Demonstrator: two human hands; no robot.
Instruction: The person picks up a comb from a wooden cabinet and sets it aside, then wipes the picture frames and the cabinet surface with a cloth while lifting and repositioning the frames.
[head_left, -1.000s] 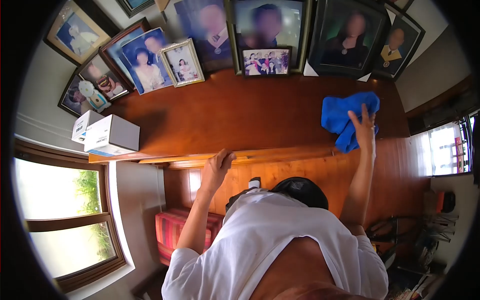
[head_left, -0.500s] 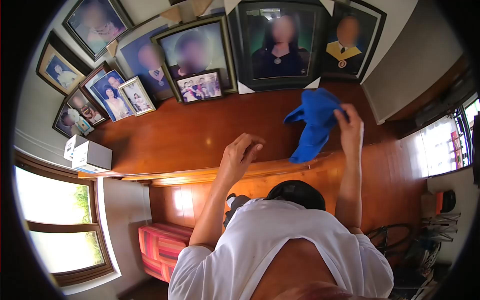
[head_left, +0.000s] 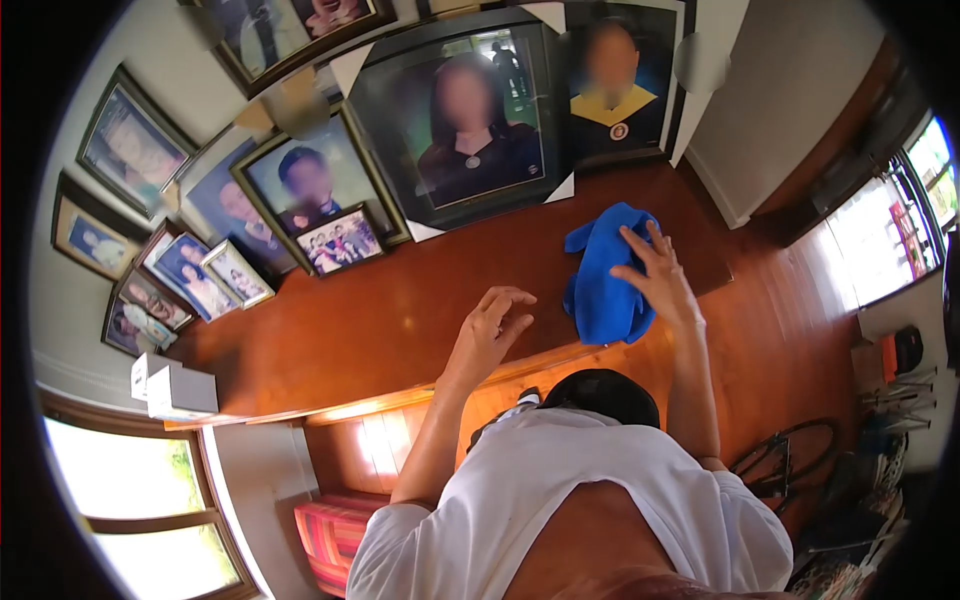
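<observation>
A crumpled blue cloth (head_left: 605, 290) lies on the right part of the brown wooden table top (head_left: 400, 320), near its front edge. My right hand (head_left: 660, 275) is at the cloth's right side, fingers spread, with the fingertips over or against it; whether they touch it is hard to tell. My left hand (head_left: 490, 335) hovers over the front of the table, to the left of the cloth, its fingers bent and apart with nothing between them. Behind the cloth stand a large black-framed portrait (head_left: 470, 130) and another framed portrait (head_left: 615, 100).
More framed photos stand at the back left, among them a small group photo (head_left: 340, 240). White boxes (head_left: 182, 390) sit at the table's left end. A striped red seat (head_left: 325, 535) is below left, and a window (head_left: 130, 480) is at the left.
The view has turned towards the right end of the table. My right hand gripped the bunched cloth half a second ago; its fingers are now spread beside it. My left hand has opened somewhat.
</observation>
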